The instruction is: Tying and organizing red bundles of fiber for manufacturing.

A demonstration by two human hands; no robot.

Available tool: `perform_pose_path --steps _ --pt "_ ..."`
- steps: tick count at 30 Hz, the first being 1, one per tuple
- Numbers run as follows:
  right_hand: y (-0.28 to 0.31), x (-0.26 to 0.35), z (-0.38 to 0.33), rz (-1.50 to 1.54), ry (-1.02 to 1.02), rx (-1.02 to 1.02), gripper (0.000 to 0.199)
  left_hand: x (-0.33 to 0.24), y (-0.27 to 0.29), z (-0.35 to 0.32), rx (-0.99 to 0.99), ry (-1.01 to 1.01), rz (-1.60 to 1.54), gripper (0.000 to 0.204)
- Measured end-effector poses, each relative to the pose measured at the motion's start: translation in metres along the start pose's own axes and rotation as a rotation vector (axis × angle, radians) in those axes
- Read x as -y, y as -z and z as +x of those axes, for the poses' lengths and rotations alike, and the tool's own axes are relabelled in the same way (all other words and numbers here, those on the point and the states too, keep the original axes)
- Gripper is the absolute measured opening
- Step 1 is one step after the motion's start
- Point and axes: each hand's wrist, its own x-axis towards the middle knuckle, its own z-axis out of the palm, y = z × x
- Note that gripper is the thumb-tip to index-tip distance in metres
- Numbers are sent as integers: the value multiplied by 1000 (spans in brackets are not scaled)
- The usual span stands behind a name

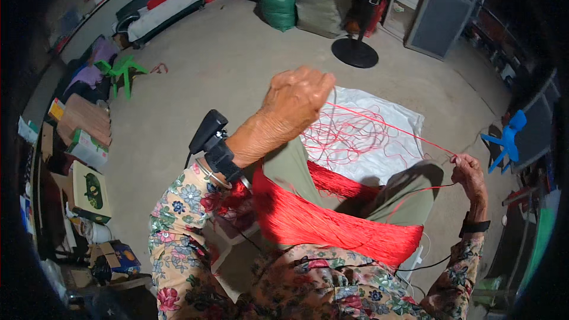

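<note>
The grey floor (195, 65) has one black fan (354, 54) at 1 o'clock, one green stool (123, 71) at 10 and one blue stool (508, 141) at 3. Bright red thread (338, 219) lies in one wide, stripy band at 5, by two knees. One thin red string (391, 126) runs tight between two hands: the left hand (301, 93) is curled around it, the right hand (468, 172) pinches it. Messy strands cover one white sheet (409, 117).

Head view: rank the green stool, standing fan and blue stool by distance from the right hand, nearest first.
From the right hand:
1. Blue stool: just to its right, slightly higher in the picture.
2. Standing fan: up and to the left, beyond the white sheet.
3. Green stool: far across, on the left side.
</note>
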Motion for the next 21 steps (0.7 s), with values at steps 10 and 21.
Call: perform_pose_path --steps 10,21 --pt "74 -9 -31 145 95 -116 28 80 -82 -57 -163 533 -474 12" --pt "139 4 -50 325 313 -336 24 130 -109 -82 -352 1305 -1084 12"
